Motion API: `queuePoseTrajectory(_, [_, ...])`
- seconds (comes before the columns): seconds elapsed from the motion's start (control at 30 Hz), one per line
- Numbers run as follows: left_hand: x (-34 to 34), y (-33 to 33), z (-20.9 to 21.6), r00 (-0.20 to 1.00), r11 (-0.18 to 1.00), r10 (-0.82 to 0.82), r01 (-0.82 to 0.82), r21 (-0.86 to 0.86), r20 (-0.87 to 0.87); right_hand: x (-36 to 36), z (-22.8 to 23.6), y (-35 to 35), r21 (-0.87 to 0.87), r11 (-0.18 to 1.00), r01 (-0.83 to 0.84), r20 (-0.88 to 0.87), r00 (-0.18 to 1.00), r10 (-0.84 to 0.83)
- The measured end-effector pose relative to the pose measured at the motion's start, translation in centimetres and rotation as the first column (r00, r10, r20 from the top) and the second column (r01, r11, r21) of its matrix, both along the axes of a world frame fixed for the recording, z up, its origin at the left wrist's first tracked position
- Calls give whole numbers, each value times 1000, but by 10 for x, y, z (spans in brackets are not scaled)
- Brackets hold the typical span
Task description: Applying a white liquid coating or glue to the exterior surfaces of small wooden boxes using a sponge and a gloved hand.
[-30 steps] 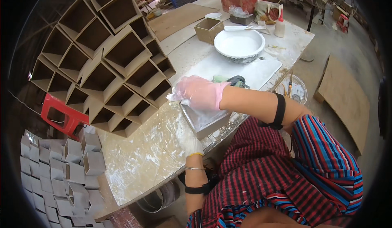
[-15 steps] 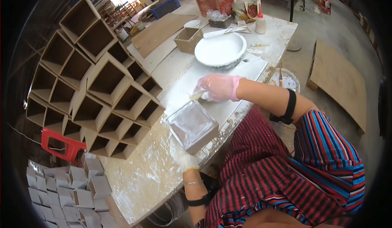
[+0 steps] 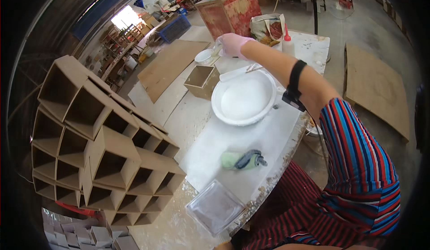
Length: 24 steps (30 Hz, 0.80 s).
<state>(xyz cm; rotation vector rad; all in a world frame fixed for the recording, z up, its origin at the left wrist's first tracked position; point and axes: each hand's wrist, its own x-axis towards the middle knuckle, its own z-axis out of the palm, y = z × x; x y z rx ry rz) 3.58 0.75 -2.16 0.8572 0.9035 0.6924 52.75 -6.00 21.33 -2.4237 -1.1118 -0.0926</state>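
Note:
My right hand (image 3: 234, 45), in a pink glove, reaches to the far side of the table, beside a small white bowl (image 3: 204, 57). Its fingers are closed around something pale, too small and blurred to name. At the lower edge, a bit of my left hand (image 3: 222, 238) in a whitish glove shows by the near corner of a square box (image 3: 216, 206); its fingers are hidden. The box has a greyish, glossy-looking face turned up. A pale green piece with a dark grey part (image 3: 242, 160) lies on the white-smeared board between the box and a large white basin (image 3: 244, 96).
Stacked brown open boxes (image 3: 112, 160) rise on the left, with grey boxes (image 3: 94, 236) below. An open brown box (image 3: 201, 82) stands left of the basin. Farther back are a red-tipped bottle (image 3: 288, 46), a bag (image 3: 268, 28) and a red-stained crate (image 3: 228, 12).
My right hand has moved away from the square box to the table's far side. The green and grey piece now shows on the board. The view has shifted, leaving my left hand mostly out of frame.

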Motion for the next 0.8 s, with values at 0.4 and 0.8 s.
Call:
queuePoseTrajectory(0.4, [97,37,0,999,983,-41,38,-181,-12,167,-32,152,-388,921,-10,169,982,81])
queuePoseTrajectory(0.8, [137,61,23,995,947,-50,22,-320,-81,203,-55,205,-509,852,-122,-24,992,128])
